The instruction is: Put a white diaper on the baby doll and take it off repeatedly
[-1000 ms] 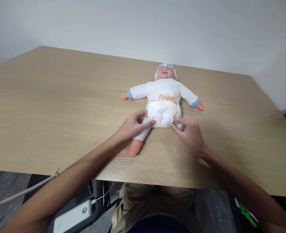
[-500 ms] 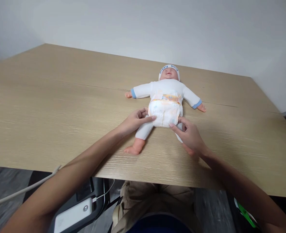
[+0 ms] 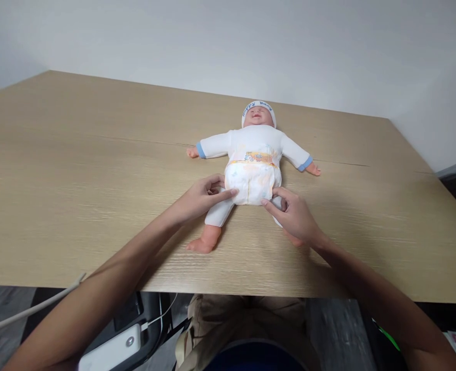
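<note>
A baby doll (image 3: 255, 138) in a white suit with blue cuffs lies on its back on the wooden table (image 3: 96, 206), head away from me. Around its hips is a white diaper (image 3: 247, 180) with an orange printed waistband. My left hand (image 3: 208, 195) has its thumb on the front of the diaper and its fingers at the left leg edge, pinching there. At the opposite leg edge, my right hand (image 3: 289, 210) holds the diaper between thumb and fingers. The doll's right-side leg is partly hidden behind that hand.
A pale wall (image 3: 228, 46) rises behind the table. Below the front edge, a white power bank (image 3: 112, 348) with a cable rests on a black surface at the left. A thick pale cable (image 3: 30, 309) runs by my left forearm.
The camera view has shifted slightly, so doll and hands appear a little further left. Both hands stay at the diaper's leg edges, with hardly any movement against the doll.
</note>
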The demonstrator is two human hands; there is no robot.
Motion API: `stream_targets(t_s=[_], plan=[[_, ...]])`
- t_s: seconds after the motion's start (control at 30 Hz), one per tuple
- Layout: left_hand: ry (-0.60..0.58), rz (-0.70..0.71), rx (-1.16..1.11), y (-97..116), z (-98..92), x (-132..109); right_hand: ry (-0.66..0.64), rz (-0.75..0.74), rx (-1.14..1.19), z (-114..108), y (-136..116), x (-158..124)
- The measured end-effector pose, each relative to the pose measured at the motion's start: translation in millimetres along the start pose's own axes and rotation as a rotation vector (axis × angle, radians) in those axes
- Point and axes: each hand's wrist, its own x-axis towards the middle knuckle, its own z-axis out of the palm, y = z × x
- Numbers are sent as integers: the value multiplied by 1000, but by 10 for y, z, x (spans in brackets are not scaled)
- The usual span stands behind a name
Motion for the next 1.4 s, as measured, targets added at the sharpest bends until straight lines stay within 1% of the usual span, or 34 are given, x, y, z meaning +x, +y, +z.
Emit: stream_targets(t_s=[0.1,0.27,0.43,0.53,0.6,0.7,0.83,0.93,1.0,1.07,1.17,1.27,1.33,1.4], plan=[[-61,29,-82,-46,-12,60,8,8,16,16,5,-5],[-126,-7,-260,-116,-9,122,26,21,35,37,37,-12],[-123,-38,-313,-146,2,124,25,71,63,34,51,-23],[-112,-34,-329,-170,7,124,35,89,49,36,59,-22],[-98,-23,-336,-192,18,128,51,76,28,40,69,-20],[-80,14,-348,-230,60,134,90,3,-42,57,97,-20],[-19,108,-330,-271,157,136,199,-138,-151,98,163,-16],[77,176,-238,-273,221,129,260,-189,-174,117,218,10],[167,217,-126,-263,246,119,244,-179,-168,106,252,36],[251,255,-9,-253,251,104,192,-164,-145,70,282,49],[320,321,130,-263,212,86,87,-154,-94,-33,327,18],[321,364,169,-309,113,113,23,-137,-77,-170,376,-42],[321,347,134,-346,25,189,53,-131,-82,-251,410,-28],[390,344,144,-370,-66,325,179,-148,-114,-307,448,88]])
